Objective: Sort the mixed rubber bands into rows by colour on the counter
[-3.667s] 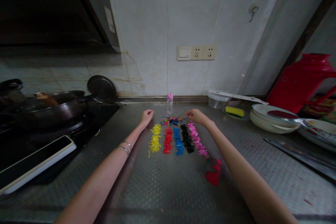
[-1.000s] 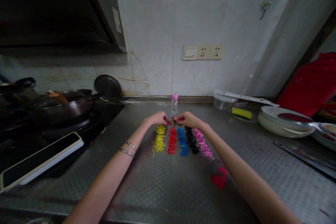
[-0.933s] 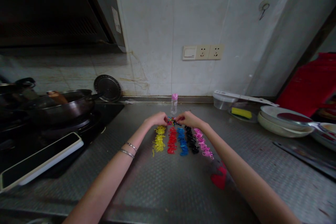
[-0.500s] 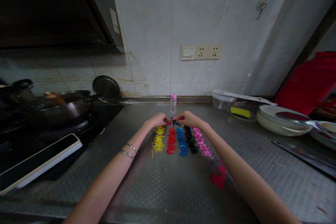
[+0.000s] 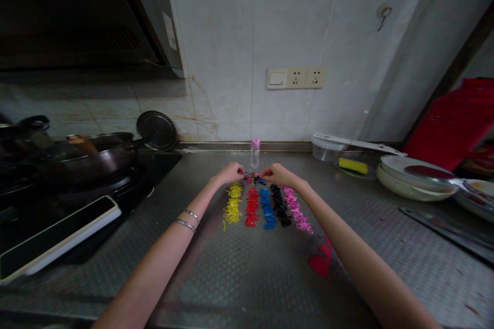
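Observation:
A small mixed pile of coloured rubber bands (image 5: 253, 179) lies between my two hands at the far middle of the counter. My left hand (image 5: 230, 172) is at the pile's left side, its fingers pinched together. On the right side, my right hand (image 5: 278, 174) has its fingers closed at the pile's edge. Whatever either pinch holds is too small to make out. Nearer to me run rows of bands sorted by colour: yellow (image 5: 233, 204), red (image 5: 252, 207), blue (image 5: 267, 208), black (image 5: 281, 205) and pink (image 5: 297, 209).
Behind the pile stands a clear bottle with a pink cap (image 5: 255, 152). A plastic bag with a red print (image 5: 321, 262) lies by my right forearm. Left are a pan (image 5: 92, 162) and a white-edged device (image 5: 62, 236); right are a sponge (image 5: 353, 166), bowls (image 5: 415, 187) and a knife (image 5: 443, 231).
My left hand has shifted slightly left and my right hand slightly right, so more of the mixed pile shows between them. The sorted rows look the same.

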Motion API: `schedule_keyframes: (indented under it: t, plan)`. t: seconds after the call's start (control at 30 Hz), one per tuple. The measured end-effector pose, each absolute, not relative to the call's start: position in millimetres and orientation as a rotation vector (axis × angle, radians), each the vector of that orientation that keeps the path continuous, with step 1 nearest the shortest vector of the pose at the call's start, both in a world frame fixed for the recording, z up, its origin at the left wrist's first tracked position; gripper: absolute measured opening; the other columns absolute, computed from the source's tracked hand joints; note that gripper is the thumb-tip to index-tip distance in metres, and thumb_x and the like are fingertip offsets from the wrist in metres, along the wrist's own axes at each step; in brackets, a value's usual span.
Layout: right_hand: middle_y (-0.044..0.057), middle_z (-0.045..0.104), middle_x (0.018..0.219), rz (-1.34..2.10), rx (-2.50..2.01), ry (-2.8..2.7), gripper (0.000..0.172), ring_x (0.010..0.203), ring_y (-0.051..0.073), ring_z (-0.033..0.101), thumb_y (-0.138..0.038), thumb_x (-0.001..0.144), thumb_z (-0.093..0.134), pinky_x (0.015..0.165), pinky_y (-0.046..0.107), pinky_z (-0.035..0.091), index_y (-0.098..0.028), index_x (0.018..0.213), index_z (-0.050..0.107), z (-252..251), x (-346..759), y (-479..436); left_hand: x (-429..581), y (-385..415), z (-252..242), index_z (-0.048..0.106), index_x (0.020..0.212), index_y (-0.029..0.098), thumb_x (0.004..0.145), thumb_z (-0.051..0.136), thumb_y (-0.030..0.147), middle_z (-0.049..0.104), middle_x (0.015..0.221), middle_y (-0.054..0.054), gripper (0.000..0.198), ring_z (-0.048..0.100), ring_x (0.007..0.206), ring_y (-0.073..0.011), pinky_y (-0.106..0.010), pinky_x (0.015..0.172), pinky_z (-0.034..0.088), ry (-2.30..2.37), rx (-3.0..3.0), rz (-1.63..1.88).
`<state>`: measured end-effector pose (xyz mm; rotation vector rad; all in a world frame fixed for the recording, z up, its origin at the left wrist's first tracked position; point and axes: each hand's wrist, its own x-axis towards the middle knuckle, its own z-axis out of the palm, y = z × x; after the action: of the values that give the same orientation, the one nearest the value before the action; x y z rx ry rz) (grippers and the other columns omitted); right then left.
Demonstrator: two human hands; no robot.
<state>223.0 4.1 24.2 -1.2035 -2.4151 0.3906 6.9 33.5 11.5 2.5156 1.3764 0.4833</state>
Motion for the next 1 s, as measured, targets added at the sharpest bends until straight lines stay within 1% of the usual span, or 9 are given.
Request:
schedule_keyframes:
  t: [0.2,0.4,0.5,0.67,0.87,1.0]
  plan:
    - [0.003,0.068,0.074,0.343,-1.260,-2.414,0.022,0.067,0.013,0.059,-0.019,0.072,0.051,0.059,0.018,0.040,-0.015,0.082,0.070,22.9,222.4,5.3,5.9,34.4,8.7,0.066,0.076,0.010,0.066,0.049,0.026,0.065,0.071,-0.005,0.026,0.054,0.061,-0.0123,-0.021,0.059,0.039,1.379,2.416,0.611]
    - [0.004,0.066,0.083,0.248,-1.308,-2.358,0.030,0.072,0.014,0.059,-0.025,0.074,0.052,0.062,0.018,0.040,-0.019,0.101,0.062,17.9,217.4,2.3,6.4,36.2,8.9,0.066,0.076,0.009,0.066,0.050,0.024,0.064,0.071,-0.004,0.024,0.054,0.065,-0.0122,-0.021,0.061,0.040,1.201,2.368,0.654]
    - [0.003,0.066,0.089,0.192,-1.321,-2.375,0.032,0.076,0.014,0.058,-0.029,0.075,0.052,0.062,0.019,0.039,-0.022,0.105,0.059,16.0,213.1,-2.1,9.4,34.9,11.5,0.066,0.077,0.009,0.067,0.049,0.022,0.064,0.072,-0.004,0.023,0.054,0.066,-0.0117,-0.021,0.063,0.040,1.120,2.356,0.633]
    - [0.002,0.066,0.089,0.135,-1.354,-2.408,0.025,0.078,0.014,0.058,-0.033,0.078,0.050,0.061,0.019,0.038,-0.027,0.099,0.062,16.5,208.0,-7.1,14.3,30.9,17.4,0.066,0.077,0.009,0.068,0.049,0.020,0.064,0.071,-0.003,0.022,0.053,0.066,-0.0112,-0.020,0.062,0.039,1.006,2.350,0.602]
    - [0.003,0.066,0.087,0.086,-1.407,-2.417,0.024,0.079,0.015,0.059,-0.033,0.080,0.048,0.062,0.019,0.038,-0.026,0.095,0.065,18.7,209.1,-7.7,14.7,29.0,23.0,0.066,0.077,0.008,0.067,0.052,0.019,0.064,0.071,-0.004,0.021,0.054,0.065,-0.0115,-0.021,0.063,0.040,0.979,2.322,0.590]
    - [0.002,0.067,0.085,0.124,-1.387,-2.444,0.022,0.076,0.015,0.059,-0.032,0.078,0.050,0.059,0.019,0.038,-0.026,0.092,0.066,14.5,211.0,-5.1,10.6,27.1,29.9,0.066,0.075,0.008,0.067,0.053,0.021,0.065,0.071,-0.005,0.020,0.055,0.067,-0.0121,-0.022,0.064,0.041,1.051,2.284,0.650]
